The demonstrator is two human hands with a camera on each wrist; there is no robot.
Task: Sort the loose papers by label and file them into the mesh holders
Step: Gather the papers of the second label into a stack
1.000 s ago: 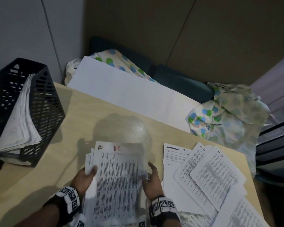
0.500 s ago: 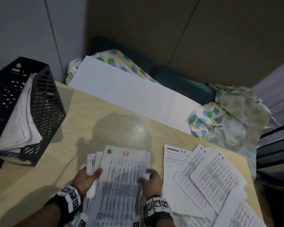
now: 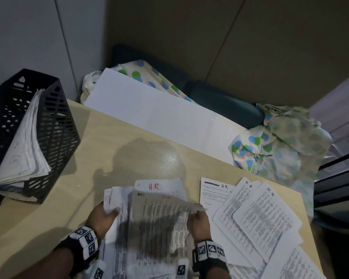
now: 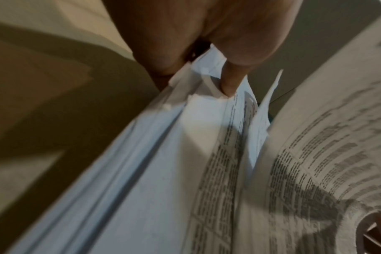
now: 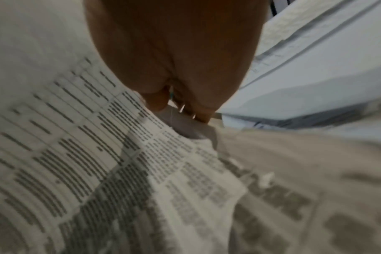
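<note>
A pale wooden desk fills the lower part of the head view, pushed against a dim panelled wall, with spotted fabric bunched at the right edge. At the left edge stands a black mesh holder, already stuffed with sheets. At bottom centre the left hand grips the left margin of a paper stack, thumb on top and the other fingers underneath; the sheet beneath shows a red "H.R" at its head. The right hand pinches the right edge of the top sheet between thumb and fingertips, and the page curls upward, blurred. To the right, a fan of HR-marked papers lies spread on the desk.

The step in hand looks like peeling off one sheet to read its label. To do it well, the left hand should clamp the stack so only a single page lifts; the right should carry the page flat to the matching pile, label end upward and visible, and square the edges for later filing.
</note>
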